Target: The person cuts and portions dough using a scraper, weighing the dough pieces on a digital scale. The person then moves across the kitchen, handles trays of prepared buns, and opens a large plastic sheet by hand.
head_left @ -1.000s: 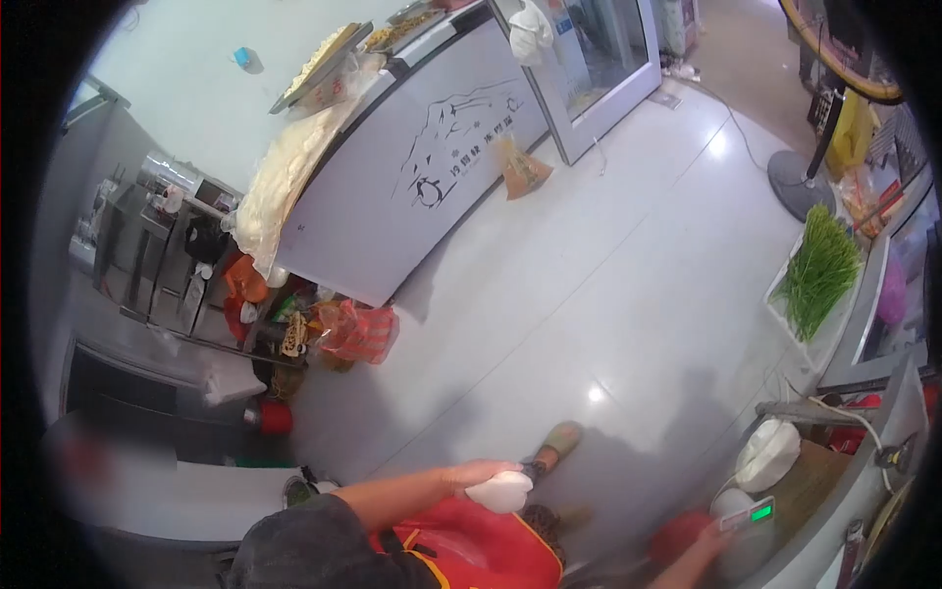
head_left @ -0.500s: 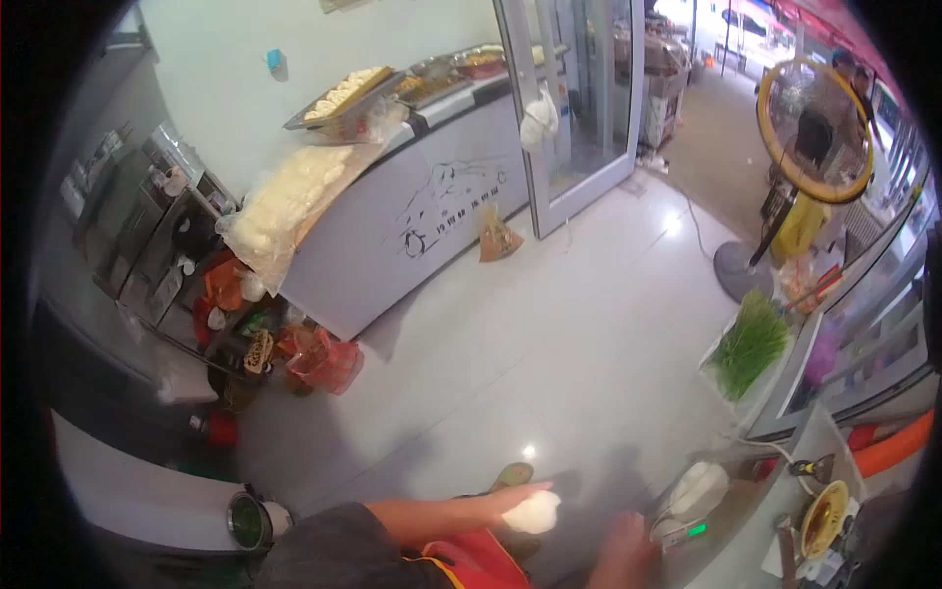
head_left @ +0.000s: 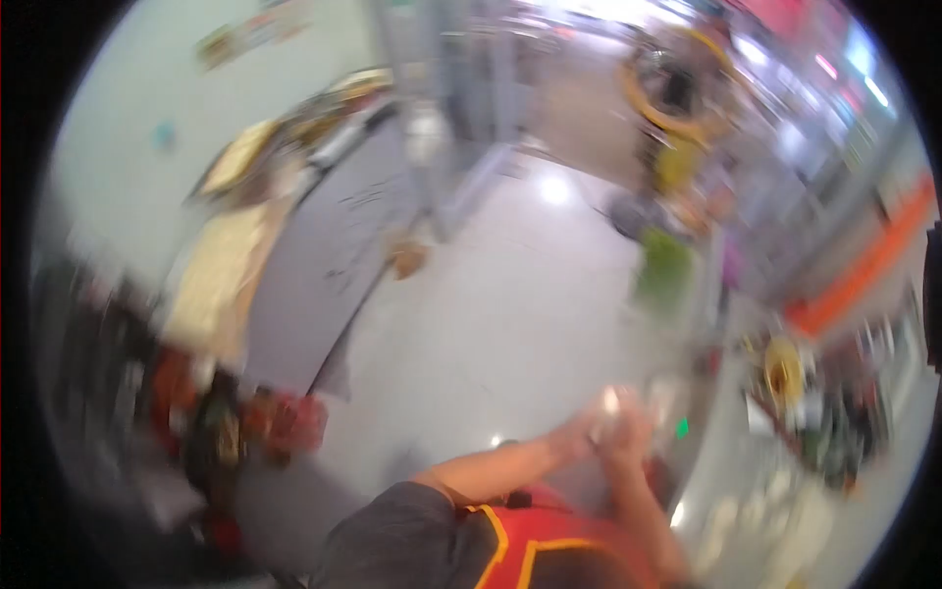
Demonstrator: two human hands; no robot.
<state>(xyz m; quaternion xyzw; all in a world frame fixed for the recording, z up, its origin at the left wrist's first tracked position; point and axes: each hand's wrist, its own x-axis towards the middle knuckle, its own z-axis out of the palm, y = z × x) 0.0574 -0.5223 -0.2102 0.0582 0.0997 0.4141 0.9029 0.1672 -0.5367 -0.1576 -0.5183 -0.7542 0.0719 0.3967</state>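
Both hands are together in front of the red apron (head_left: 549, 530), near the lower middle right, and motion smears them. My left hand (head_left: 579, 432) reaches in from the left, its fingers blurred against the other hand. My right hand (head_left: 628, 434) comes up from below and meets it. Something pale, perhaps the white dough (head_left: 611, 402), shows at the top between the hands; which hand bears it cannot be made out. Just right of them glows the green display of a scale (head_left: 683, 428).
A cluttered counter with a yellow bowl (head_left: 783, 371) stands at the right. Green stalks (head_left: 664, 265) lie beyond the hands, near a round fan (head_left: 677, 83). A grey freezer (head_left: 324, 255) and red checked bag (head_left: 296, 422) are at the left.
The view has swung to the right. My left hand held the white dough apart from my right hand, which was by the scale; now the two hands are together.
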